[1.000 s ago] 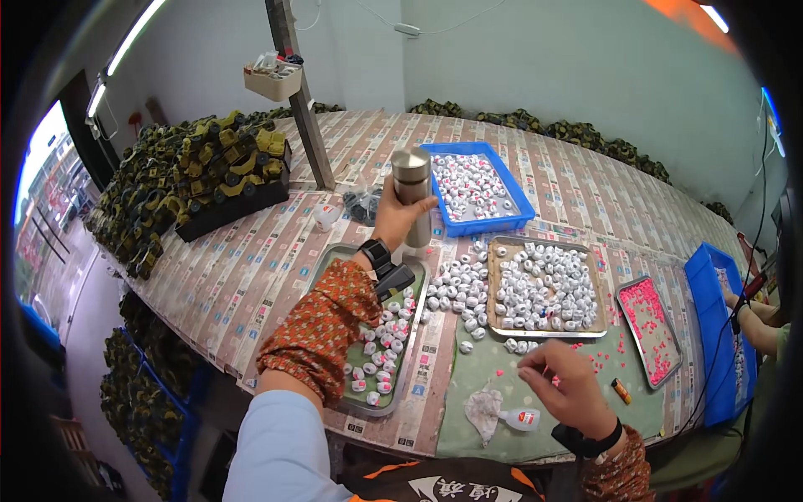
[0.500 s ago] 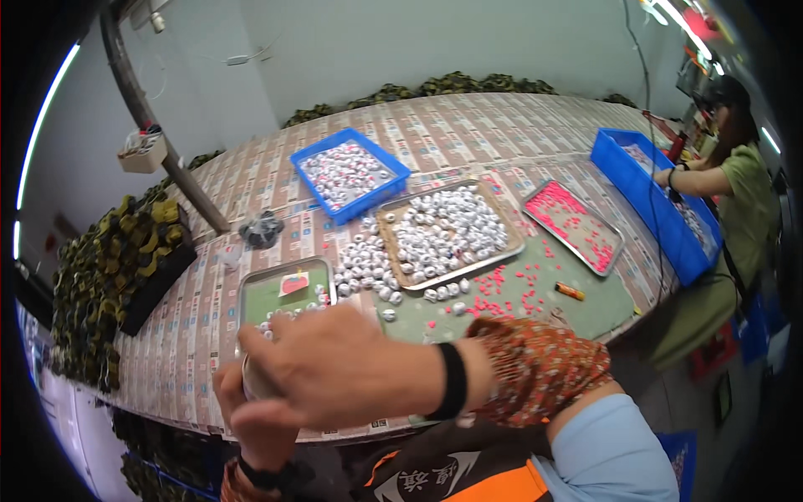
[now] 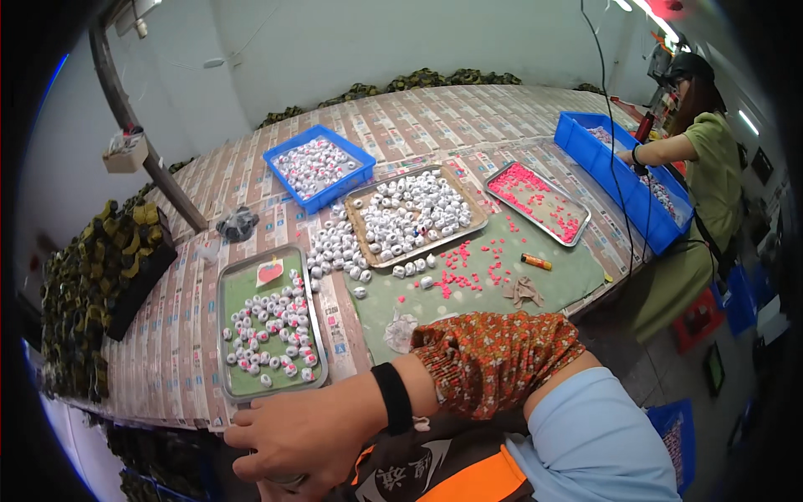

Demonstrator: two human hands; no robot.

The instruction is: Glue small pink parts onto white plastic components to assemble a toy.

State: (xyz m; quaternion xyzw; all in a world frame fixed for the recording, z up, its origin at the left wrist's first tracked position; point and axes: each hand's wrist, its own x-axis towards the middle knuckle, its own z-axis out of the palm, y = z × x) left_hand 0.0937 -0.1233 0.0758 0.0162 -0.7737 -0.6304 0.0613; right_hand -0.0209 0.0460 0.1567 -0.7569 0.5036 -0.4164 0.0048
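My right hand [image 3: 297,431] reaches in from the lower right, wearing a black wristband and a flowered sleeve cover. Its fingers curl down over something pale at the bottom edge that I cannot make out. Beneath it lies my left hand [image 3: 288,494], mostly hidden, its fingers covered by the right. Just above them is a metal tray [image 3: 224,322] with a green lining. White round beads [image 3: 266,318] marked with pink lie scattered in it, beside a small card [image 3: 269,272] with a pink picture.
Behind are a blue bin [image 3: 361,177] of beads, a brown-lined tray [image 3: 372,258] of white beads, and a tray of pink pieces [image 3: 535,197]. A glue stick [image 3: 536,262] and a crumpled cloth [image 3: 524,291] lie on the green mat [image 3: 376,322]. A co-worker [image 3: 703,159] handles a long blue bin [image 3: 615,188].
My hands have moved down, closer to the bottom edge, uncovering the near tray of pink-marked beads. The view has shifted, and the left hand is now mostly hidden.
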